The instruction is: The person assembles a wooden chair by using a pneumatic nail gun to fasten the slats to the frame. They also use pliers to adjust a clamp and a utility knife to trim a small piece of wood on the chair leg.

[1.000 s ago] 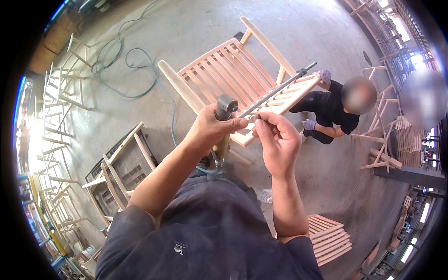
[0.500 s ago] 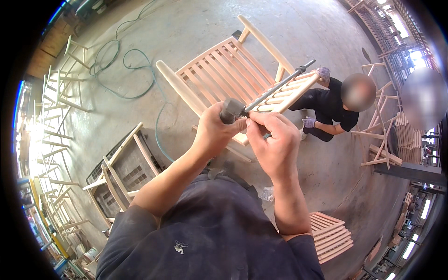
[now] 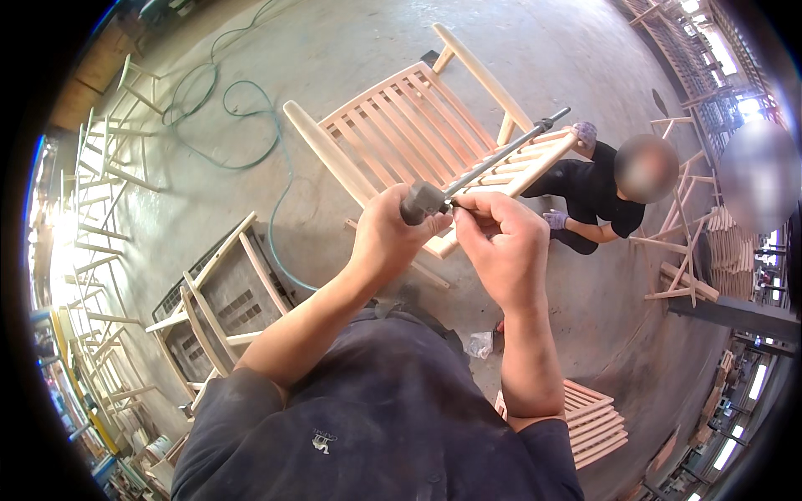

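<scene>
My left hand [image 3: 386,232] is wrapped around a dark grey, chunky tool head [image 3: 422,203]. A long grey metal rod [image 3: 505,154] slants from beside that head to the upper right; whether the two are joined I cannot tell. Close against the tool head, the thumb and forefinger of my right hand [image 3: 504,242] are pinched on a small shiny piece [image 3: 449,203], mostly hidden by the fingertips. Beneath the rod is a pale wooden slatted chair [image 3: 409,117] with long arms. A co-worker's gloved hand [image 3: 585,134] touches the far end of its slatted panel [image 3: 535,159].
The co-worker [image 3: 589,188] crouches at the right. A green hose [image 3: 276,159] loops over the concrete floor. Wooden frames [image 3: 109,234] line the left, and another frame [image 3: 213,292] lies nearer. Stacked slatted panels [image 3: 593,422] and a clear plastic bag [image 3: 479,345] lie by my right arm.
Both hands and the tool head appear slightly farther right in the view. My right fingertips have shifted a little, and the small shiny piece shows more clearly between them.
</scene>
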Demonstrator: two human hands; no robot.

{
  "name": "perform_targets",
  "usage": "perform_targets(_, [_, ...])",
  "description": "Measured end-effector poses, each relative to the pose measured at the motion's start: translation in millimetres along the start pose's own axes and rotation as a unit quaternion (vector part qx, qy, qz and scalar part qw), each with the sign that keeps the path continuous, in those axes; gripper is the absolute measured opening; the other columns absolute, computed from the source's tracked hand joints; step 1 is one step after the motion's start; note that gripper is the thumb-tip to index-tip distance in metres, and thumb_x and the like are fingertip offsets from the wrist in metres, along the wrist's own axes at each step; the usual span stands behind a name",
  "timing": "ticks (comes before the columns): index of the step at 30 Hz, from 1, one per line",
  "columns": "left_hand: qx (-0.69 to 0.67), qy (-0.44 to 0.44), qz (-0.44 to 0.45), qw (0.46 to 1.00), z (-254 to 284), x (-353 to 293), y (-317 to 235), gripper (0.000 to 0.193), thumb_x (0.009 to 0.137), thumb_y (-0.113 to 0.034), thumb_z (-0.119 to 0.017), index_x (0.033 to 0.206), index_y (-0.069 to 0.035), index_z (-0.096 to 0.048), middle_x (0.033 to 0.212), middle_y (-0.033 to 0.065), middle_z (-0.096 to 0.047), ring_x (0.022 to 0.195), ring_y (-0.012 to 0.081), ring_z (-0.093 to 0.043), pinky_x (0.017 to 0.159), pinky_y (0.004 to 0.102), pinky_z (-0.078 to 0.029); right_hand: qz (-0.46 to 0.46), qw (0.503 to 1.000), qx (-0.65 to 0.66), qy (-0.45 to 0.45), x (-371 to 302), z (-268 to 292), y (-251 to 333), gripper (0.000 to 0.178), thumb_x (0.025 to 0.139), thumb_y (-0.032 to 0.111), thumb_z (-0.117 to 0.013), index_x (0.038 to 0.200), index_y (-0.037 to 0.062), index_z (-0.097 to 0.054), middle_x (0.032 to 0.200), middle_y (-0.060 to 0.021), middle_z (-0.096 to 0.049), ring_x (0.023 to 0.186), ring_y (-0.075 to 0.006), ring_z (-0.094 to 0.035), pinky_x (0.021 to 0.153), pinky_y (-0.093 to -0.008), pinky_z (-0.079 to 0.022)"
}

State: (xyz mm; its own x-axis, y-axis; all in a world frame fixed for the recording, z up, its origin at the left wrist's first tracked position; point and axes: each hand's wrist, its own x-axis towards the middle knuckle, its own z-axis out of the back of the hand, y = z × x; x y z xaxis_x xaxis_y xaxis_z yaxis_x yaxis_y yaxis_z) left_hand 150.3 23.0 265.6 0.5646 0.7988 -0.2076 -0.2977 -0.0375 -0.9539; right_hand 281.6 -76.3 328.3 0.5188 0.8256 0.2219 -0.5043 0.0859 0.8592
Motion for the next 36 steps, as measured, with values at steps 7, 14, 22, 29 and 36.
perform_targets(7, [-0.054, -0.003, -0.007, 0.998, -2, 1, 3, 0.028, 0.083, -0.023, -0.088, 0.096, -0.003, -0.074, 0.079, 0.0106, -0.071, 0.073, 0.0208, -0.066, 0.070, 0.0369, -0.052, 0.030, 1.000, -0.004, 0.005, -2, -3, -1, 0.011, 0.086, -0.001, -0.076, 0.097, -0.0015, -0.073, 0.082, -0.0135, -0.074, 0.073, -0.0241, -0.074, 0.067, -0.0333, -0.058])
perform_targets(14, [0.007, -0.021, -0.007, 1.000, -7, 1, 10, 0.031, 0.080, -0.024, -0.090, 0.094, -0.003, -0.072, 0.078, 0.0117, -0.069, 0.074, 0.0268, -0.066, 0.071, 0.0404, -0.052, -0.084, 0.993, 0.062, 0.051, -2, 4, 0, 0.008, 0.088, -0.001, -0.075, 0.096, -0.0032, -0.073, 0.087, -0.0133, -0.078, 0.077, -0.0173, -0.076, 0.071, -0.0297, -0.060])
perform_targets(22, [0.084, -0.026, -0.012, 0.996, -6, 0, -3, 0.029, 0.079, -0.024, -0.089, 0.093, -0.005, -0.072, 0.077, 0.0125, -0.069, 0.074, 0.0298, -0.067, 0.071, 0.0422, -0.052, -0.092, 0.992, 0.042, 0.072, 2, 10, 1, 0.020, 0.090, -0.002, -0.074, 0.106, -0.0027, -0.061, 0.088, -0.0126, -0.078, 0.079, -0.0150, -0.077, 0.072, -0.0287, -0.060])
perform_targets(29, [0.087, -0.026, -0.016, 0.996, -8, -1, -6, 0.027, 0.081, -0.022, -0.087, 0.093, -0.005, -0.072, 0.075, 0.0131, -0.069, 0.073, 0.0306, -0.068, 0.069, 0.0422, -0.051, 0.014, 0.998, -0.017, 0.063, 2, 9, -5, 0.028, 0.087, -0.003, -0.074, 0.107, 0.0012, -0.055, 0.083, -0.0097, -0.074, 0.073, -0.0226, -0.076, 0.067, -0.0327, -0.059])
perform_targets(36, [0.096, -0.009, -0.011, 0.995, -7, -1, -4, 0.027, 0.082, -0.022, -0.087, 0.091, -0.003, -0.070, 0.077, 0.0141, -0.069, 0.073, 0.0317, -0.068, 0.069, 0.0428, -0.051, 0.051, 0.996, -0.036, 0.071, 3, 11, -5, 0.027, 0.085, -0.006, -0.073, 0.104, 0.0027, -0.056, 0.080, -0.0094, -0.071, 0.073, -0.0261, -0.073, 0.065, -0.0364, -0.057])
